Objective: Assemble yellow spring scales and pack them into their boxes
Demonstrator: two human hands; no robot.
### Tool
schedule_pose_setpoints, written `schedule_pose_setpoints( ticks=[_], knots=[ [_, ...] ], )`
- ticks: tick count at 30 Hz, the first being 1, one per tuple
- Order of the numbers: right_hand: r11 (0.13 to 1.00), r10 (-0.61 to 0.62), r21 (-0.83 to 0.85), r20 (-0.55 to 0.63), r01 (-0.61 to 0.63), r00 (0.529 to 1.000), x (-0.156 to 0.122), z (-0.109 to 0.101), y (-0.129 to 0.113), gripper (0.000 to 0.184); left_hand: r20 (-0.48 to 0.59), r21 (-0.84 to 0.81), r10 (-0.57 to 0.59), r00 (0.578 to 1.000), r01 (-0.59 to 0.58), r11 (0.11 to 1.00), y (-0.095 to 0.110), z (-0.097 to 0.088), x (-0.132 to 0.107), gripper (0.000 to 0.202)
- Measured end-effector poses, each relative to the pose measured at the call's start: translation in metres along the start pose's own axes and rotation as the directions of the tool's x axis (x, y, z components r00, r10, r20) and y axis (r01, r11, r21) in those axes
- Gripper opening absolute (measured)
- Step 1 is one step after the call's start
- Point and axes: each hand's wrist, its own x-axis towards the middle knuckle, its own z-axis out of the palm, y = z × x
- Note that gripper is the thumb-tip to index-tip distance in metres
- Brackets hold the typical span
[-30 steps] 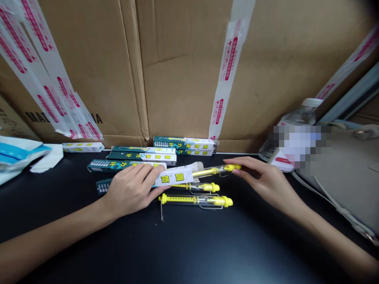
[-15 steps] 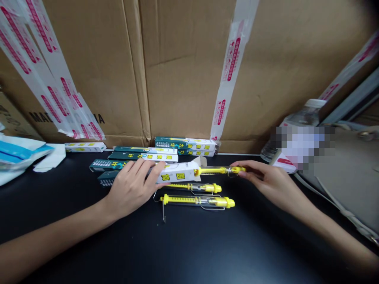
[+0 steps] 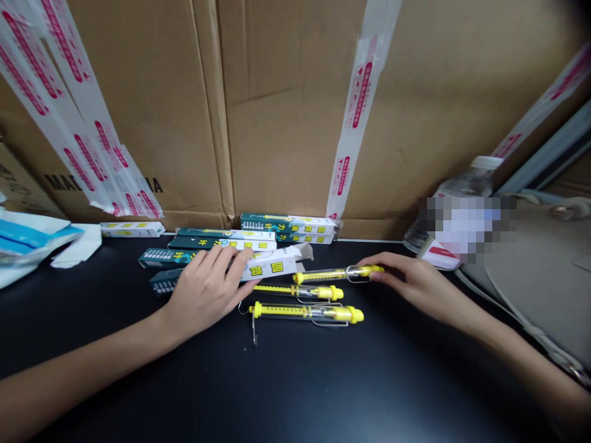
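Note:
My left hand [image 3: 207, 290] lies with closed fingers on a long green-and-white carton [image 3: 272, 267], pressing it to the black table [image 3: 295, 381]. The carton's right end flap stands open. My right hand [image 3: 410, 280] pinches the yellow end of a clear tube-shaped spring scale [image 3: 332, 274], which lies fully outside the carton, just right of its open end. Two more yellow-and-clear scales rest in front: one [image 3: 300, 290] directly below the carton, another [image 3: 307, 312] nearer to me with a wire hook at its left end.
Several more closed cartons [image 3: 289, 224] lie in a row against big taped cardboard boxes [image 3: 277, 111] at the back. White and blue packets [image 3: 32, 243] sit at the left. A plastic bottle [image 3: 462, 184] and a beige bag [image 3: 530, 271] stand at the right.
My right hand has drawn the spring scale rightward out of the carton and lowered it toward the table. My left hand has stayed on the carton.

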Motion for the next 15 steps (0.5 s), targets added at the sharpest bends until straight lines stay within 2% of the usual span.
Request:
schedule_pose_setpoints(
  ticks=[7, 15],
  knots=[
    [0.998, -0.041, 0.053, 0.002, 0.041, 0.999, -0.004, 0.031, -0.040, 0.028, 0.005, 0.001, -0.014, 1.000, 0.014, 1.000, 0.000, 0.000, 0.000, 0.039],
    [0.989, -0.136, 0.051, 0.000, 0.136, 0.991, -0.008, 0.045, -0.053, 0.031, -0.003, -0.035, 0.002, 1.000, -0.002, 0.999, 0.000, -0.001, 0.001, 0.041]
  ],
)
